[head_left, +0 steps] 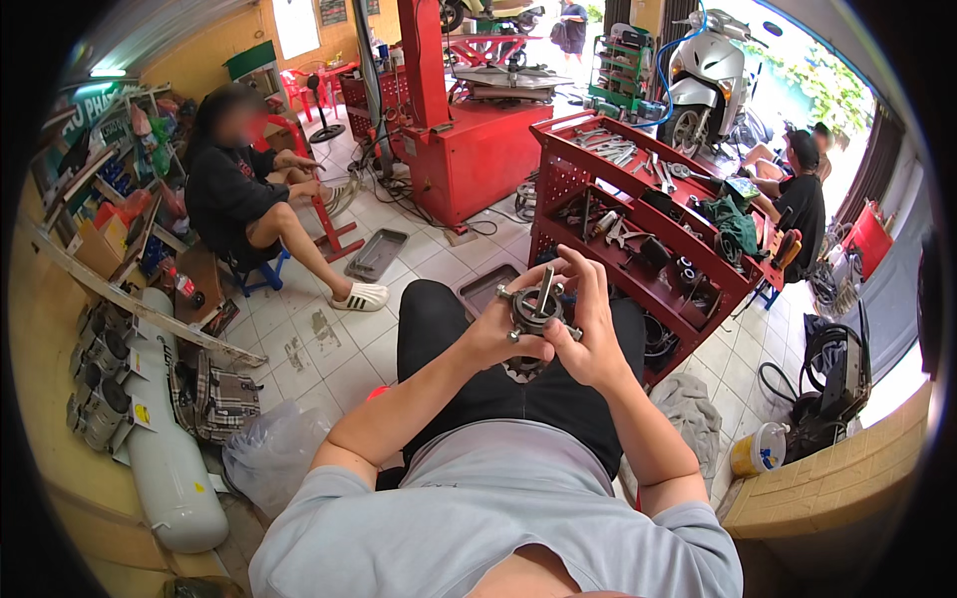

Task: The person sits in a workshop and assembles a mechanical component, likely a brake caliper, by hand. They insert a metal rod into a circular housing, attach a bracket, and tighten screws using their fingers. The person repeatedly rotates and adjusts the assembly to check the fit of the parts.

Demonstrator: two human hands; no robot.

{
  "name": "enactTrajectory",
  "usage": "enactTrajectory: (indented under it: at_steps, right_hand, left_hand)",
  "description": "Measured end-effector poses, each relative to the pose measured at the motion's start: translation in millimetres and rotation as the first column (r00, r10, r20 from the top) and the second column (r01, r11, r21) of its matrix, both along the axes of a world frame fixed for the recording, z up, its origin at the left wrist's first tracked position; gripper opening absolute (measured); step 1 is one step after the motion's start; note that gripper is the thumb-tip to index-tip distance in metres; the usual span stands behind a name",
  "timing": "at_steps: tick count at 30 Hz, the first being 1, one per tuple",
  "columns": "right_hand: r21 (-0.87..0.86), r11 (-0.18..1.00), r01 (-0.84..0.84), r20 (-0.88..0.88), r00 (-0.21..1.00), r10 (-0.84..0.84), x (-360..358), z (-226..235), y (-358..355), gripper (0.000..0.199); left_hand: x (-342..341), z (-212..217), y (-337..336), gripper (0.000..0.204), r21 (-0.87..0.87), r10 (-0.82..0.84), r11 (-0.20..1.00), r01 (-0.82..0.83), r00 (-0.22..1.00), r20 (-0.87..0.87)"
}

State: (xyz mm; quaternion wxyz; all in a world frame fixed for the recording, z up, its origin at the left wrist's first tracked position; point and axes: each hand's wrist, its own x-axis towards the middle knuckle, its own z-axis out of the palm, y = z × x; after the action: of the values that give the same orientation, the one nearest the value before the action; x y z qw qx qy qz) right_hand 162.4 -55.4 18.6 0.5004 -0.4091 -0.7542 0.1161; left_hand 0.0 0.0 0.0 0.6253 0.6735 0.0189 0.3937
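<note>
Above my lap, both hands grip a dark round metal part (pixel 522 321) with an open ring on top and several bolts sticking out of its sides. A thin metal rod (pixel 544 286) stands tilted in or across the ring; how it is fixed is unclear. My left hand (pixel 488 337) wraps the part's left side, thumb along the near edge. On the other side my right hand (pixel 595 346) closes round it, with the thumb against the ring and the fingers arched over the far side. The lower end of the part is partly hidden by my hands.
Ahead to the right stands a red tool cart (pixel 638 214) with wrenches on top. Two metal trays, one (pixel 379 254) farther left, lie on the tiles. A person (pixel 239 189) sits left on a blue stool. A white tank (pixel 174 448) lies left; a bucket (pixel 760 450) stands right.
</note>
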Motion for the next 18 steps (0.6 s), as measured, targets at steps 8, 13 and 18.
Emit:
enactTrajectory:
  at_steps: [8,13,18]
  right_hand:
    - [-0.203,0.945,-0.257,-0.188,0.957,0.22,6,-16,19,0.103]
    - [-0.395,0.874,-0.283,-0.118,0.959,0.257,10,-15,20,0.101]
    - [-0.373,0.867,-0.33,-0.041,0.939,0.34,14,-16,20,0.103]
  left_hand:
    - [0,-3,-2,0.13,-0.028,0.256,0.967,-0.255,0.963,0.088]
    - [2,-3,-5,0.121,-0.001,0.203,0.979,-0.204,0.976,0.084]
    - [2,-19,12,0.124,0.357,0.29,0.894,-0.271,0.957,0.001]
